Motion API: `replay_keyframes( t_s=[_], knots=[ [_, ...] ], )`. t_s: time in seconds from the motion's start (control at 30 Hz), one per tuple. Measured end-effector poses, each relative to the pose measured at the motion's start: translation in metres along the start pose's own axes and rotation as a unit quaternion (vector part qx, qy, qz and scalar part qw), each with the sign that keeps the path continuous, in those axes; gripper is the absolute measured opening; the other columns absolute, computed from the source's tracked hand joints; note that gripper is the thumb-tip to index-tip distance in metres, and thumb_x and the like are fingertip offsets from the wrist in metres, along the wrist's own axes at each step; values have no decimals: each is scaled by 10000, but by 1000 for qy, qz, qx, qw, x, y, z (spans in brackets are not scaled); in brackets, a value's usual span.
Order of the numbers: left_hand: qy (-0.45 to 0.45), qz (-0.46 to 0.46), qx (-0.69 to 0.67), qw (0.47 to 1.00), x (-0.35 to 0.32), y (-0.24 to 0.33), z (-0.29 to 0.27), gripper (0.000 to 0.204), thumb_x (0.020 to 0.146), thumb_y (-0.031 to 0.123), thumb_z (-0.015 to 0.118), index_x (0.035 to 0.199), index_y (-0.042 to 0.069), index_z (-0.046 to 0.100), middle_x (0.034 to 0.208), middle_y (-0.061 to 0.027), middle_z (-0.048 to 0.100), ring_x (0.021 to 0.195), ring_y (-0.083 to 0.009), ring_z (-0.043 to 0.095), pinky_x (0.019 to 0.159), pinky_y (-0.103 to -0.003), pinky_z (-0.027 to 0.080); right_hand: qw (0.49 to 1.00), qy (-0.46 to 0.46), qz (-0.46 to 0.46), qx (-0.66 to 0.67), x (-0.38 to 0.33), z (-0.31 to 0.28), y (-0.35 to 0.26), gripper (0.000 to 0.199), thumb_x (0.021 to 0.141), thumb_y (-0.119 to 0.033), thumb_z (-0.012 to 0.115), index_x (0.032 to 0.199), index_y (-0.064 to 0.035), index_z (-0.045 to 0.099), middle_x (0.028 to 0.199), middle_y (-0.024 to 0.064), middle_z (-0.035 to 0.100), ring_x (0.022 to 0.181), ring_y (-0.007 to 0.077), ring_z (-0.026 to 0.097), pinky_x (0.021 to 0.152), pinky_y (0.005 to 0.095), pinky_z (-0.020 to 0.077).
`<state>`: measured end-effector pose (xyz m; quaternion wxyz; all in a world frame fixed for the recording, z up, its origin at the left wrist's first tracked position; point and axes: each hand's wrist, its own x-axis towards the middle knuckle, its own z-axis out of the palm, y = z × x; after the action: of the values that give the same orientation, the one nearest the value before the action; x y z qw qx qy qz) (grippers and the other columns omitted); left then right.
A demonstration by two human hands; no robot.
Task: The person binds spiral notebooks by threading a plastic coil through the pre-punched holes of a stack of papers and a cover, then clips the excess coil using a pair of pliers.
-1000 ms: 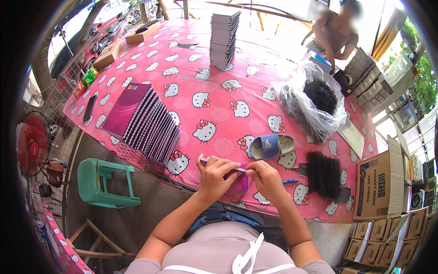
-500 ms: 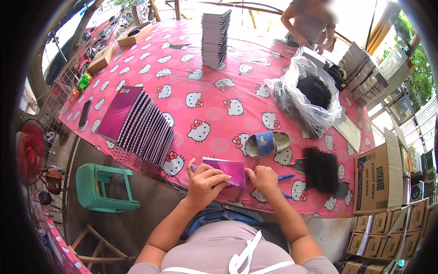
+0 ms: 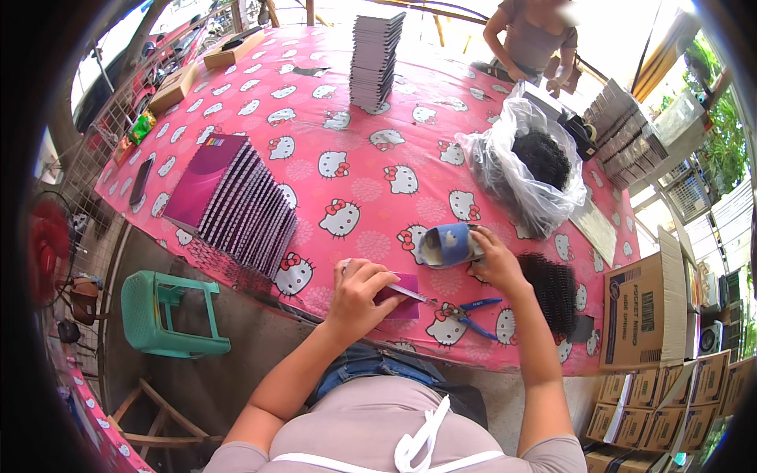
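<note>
The purple booklet (image 3: 398, 296) is pinned flat by the closed left hand (image 3: 359, 296); the blue roll (image 3: 449, 246), gripped by the right hand (image 3: 493, 264), is best kept steady

I see an open-air packing workshop. Stacked notebooks (image 3: 377, 55) sit on a table (image 3: 315, 102) under a pink cartoon cloth, cardboard boxes (image 3: 654, 315) piled alongside, daylight and greenery beyond.

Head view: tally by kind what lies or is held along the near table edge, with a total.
Purple booklet: 1
Blue roll: 1
Blue-handled pliers: 1
Black coil heap: 1
Total: 4
</note>
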<state>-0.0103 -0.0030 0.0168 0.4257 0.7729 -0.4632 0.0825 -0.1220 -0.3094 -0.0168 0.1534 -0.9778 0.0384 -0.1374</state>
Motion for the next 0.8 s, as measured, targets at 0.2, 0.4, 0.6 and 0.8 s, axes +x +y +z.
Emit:
replay_keyframes(
  t_s=[0.2, 0.4, 0.6, 0.8],
  knots=[
    [19, 17, -15, 1000, 5, -6, 3, 285, 625, 203, 819, 848, 101, 673, 806, -26, 627, 882, -228, 560, 826, -397, 402, 953, 137, 162, 217, 13, -8, -29, 353, 717, -135, 712, 1037, -25, 612, 916, 95, 661, 835, 255, 640, 765, 358, 509],
    [-4, 11, -41, 999, 4, -9, 5, 289, 612, 188, 822, 839, 90, 672, 814, -32, 637, 885, -231, 563, 830, -392, 412, 921, -101, 127, 355, 8, -25, -74, 364, 719, -87, 751, 1058, -55, 621, 951, 59, 650, 858, 111, 585, 748, 294, 501],
    [-30, -10, -59, 998, 9, -9, -1, 307, 637, 171, 809, 896, 85, 669, 836, -56, 642, 933, -249, 573, 854, -386, 432, 917, -28, 98, 386, 15, -20, -74, 346, 705, -15, 751, 1013, -35, 595, 893, 56, 664, 801, 129, 599, 706, 311, 502],
    [22, -38, -107, 993, 8, -19, -14, 311, 688, 53, 761, 979, 38, 650, 875, -86, 642, 954, -262, 603, 853, -370, 486, 974, -63, 48, 213, 42, -16, -86, 315, 672, 25, 744, 943, -20, 590, 843, 32, 650, 802, 113, 597, 699, 282, 495]
  ],
)
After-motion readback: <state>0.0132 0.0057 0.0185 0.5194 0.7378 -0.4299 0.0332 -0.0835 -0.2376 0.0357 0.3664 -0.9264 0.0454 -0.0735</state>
